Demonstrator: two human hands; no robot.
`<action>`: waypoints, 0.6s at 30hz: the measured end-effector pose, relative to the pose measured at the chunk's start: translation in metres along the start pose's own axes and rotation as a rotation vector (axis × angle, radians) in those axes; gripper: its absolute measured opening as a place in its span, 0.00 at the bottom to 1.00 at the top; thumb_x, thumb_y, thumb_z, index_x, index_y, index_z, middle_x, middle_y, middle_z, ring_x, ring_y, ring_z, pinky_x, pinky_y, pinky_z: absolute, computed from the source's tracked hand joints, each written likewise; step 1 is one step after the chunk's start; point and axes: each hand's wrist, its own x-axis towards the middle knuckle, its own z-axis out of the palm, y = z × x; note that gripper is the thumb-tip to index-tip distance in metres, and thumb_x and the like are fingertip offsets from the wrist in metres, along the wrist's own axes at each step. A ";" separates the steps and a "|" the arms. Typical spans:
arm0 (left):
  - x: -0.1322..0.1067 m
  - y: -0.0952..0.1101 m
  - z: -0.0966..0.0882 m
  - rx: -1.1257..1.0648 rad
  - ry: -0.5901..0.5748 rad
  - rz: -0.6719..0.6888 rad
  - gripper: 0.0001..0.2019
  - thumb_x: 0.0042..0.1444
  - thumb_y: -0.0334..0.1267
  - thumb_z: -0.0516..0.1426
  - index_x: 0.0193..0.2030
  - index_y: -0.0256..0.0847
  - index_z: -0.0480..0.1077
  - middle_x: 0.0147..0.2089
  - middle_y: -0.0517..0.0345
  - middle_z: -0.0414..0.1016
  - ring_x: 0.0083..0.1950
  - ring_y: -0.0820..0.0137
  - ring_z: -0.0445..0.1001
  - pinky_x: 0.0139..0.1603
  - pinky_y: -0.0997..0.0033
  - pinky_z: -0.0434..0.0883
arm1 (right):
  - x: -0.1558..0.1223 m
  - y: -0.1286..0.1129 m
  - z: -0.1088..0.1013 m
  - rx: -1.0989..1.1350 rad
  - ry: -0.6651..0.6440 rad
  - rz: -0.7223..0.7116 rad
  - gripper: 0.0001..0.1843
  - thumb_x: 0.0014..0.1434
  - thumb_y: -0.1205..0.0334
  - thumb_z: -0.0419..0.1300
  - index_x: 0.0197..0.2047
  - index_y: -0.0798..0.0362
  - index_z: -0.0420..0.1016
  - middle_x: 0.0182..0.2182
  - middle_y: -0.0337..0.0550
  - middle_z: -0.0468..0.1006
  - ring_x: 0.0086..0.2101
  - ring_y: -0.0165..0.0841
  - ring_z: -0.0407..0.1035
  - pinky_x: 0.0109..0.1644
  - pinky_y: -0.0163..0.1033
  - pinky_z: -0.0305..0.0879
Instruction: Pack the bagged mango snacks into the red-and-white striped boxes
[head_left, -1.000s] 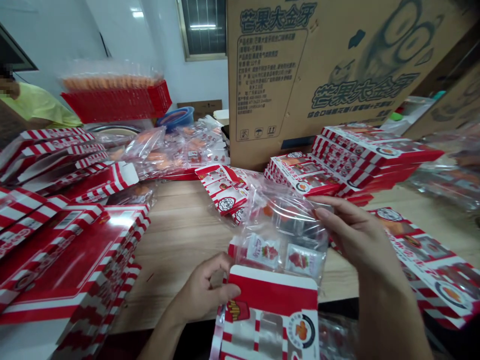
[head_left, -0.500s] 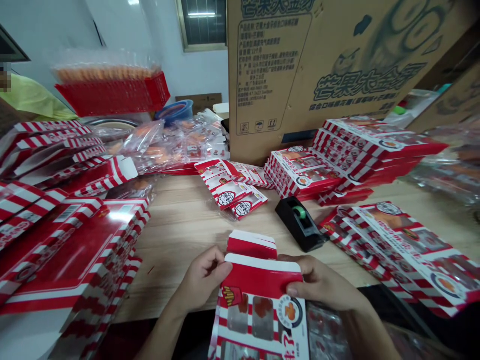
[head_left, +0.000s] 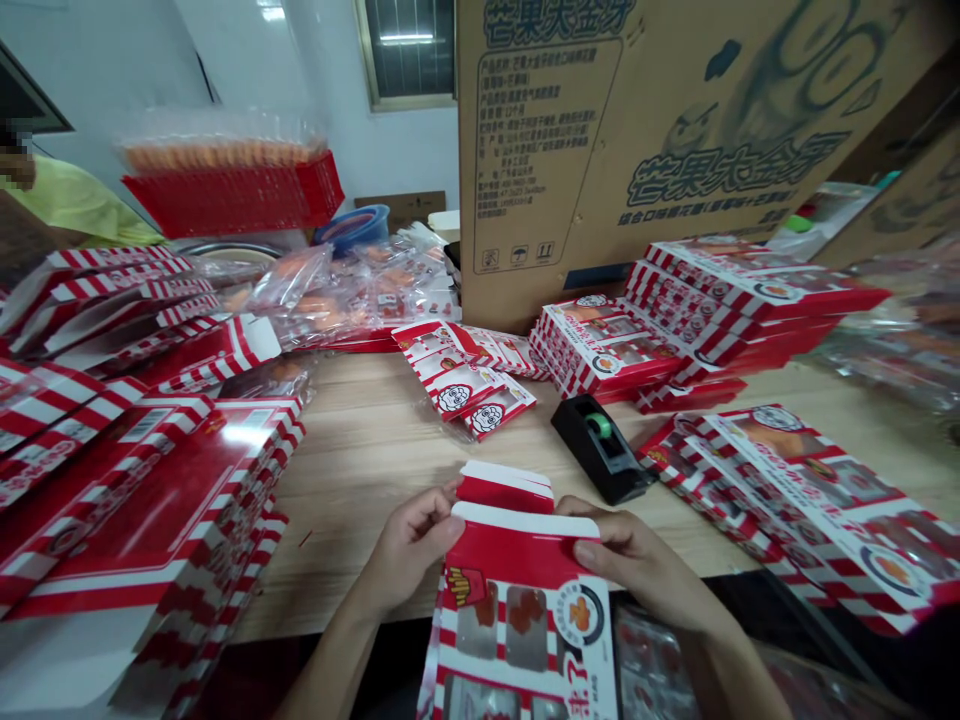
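From my remote seat, I'm watching the left hand (head_left: 409,545) and right hand (head_left: 637,560) holding a red-and-white printed paperboard carton (head_left: 517,600) at 6 o'clock, its lower end reaching past the edge of the wooden table (head_left: 352,500). The left hand is half closed, with its curled fingers gripping the carton's upper left corner. The right hand is also partly closed, with its thumb pressing on the red front panel near the upper right corner. I can't tell how far the hidden fingers are reaching behind. A red-and-white carton flap (head_left: 504,488) is standing up behind the front panel.

I'm judging the thin card to be the main worry: it could crease if the right thumb bears down too hard. The overhanging end could also swing or slip if either hand's grip loosens. At 2 o'clock, a black tape dispenser (head_left: 600,445) is sitting just beyond the right hand, where a wide sideways move could knock it. At 9 o'clock, the tall stack of flat cartons (head_left: 150,490) is leaning, so a bump from the left forearm could send it sliding.
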 end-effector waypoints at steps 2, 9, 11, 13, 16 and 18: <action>0.002 -0.003 -0.001 0.021 0.016 0.008 0.17 0.56 0.53 0.57 0.26 0.43 0.62 0.31 0.57 0.74 0.42 0.63 0.74 0.41 0.69 0.68 | -0.004 0.003 0.004 0.020 0.114 0.040 0.17 0.51 0.46 0.67 0.35 0.52 0.80 0.34 0.44 0.78 0.34 0.36 0.72 0.35 0.36 0.68; 0.000 -0.031 0.007 0.162 0.087 0.036 0.24 0.58 0.46 0.57 0.60 0.42 0.64 0.67 0.47 0.60 0.69 0.58 0.54 0.69 0.60 0.49 | 0.004 0.044 0.010 0.039 0.598 0.160 0.34 0.39 0.38 0.70 0.43 0.54 0.75 0.40 0.54 0.81 0.40 0.47 0.76 0.43 0.48 0.74; -0.008 -0.040 0.008 0.149 0.021 -0.039 0.35 0.58 0.49 0.57 0.68 0.41 0.52 0.72 0.44 0.52 0.71 0.56 0.52 0.70 0.56 0.50 | 0.005 0.063 0.016 -0.002 0.763 0.153 0.45 0.39 0.33 0.66 0.53 0.56 0.70 0.52 0.61 0.74 0.50 0.53 0.71 0.54 0.54 0.68; -0.019 -0.047 0.009 0.104 -0.103 -0.180 0.46 0.57 0.53 0.57 0.73 0.40 0.35 0.73 0.42 0.48 0.71 0.55 0.53 0.69 0.53 0.54 | -0.002 0.082 0.027 -0.020 0.867 0.158 0.53 0.42 0.29 0.61 0.62 0.57 0.61 0.63 0.61 0.62 0.60 0.52 0.61 0.62 0.54 0.59; -0.034 -0.050 0.013 0.045 -0.185 -0.371 0.54 0.55 0.60 0.56 0.72 0.38 0.24 0.72 0.42 0.51 0.70 0.55 0.55 0.69 0.53 0.53 | -0.024 0.106 0.052 0.049 0.858 0.265 0.51 0.47 0.28 0.57 0.65 0.53 0.59 0.65 0.51 0.61 0.64 0.48 0.54 0.66 0.47 0.55; -0.039 -0.050 0.018 -0.047 -0.161 -0.390 0.53 0.53 0.62 0.57 0.73 0.40 0.29 0.71 0.43 0.56 0.69 0.55 0.59 0.68 0.54 0.56 | -0.037 0.112 0.069 0.164 0.754 0.321 0.49 0.49 0.29 0.58 0.67 0.51 0.58 0.63 0.49 0.65 0.63 0.47 0.57 0.64 0.45 0.58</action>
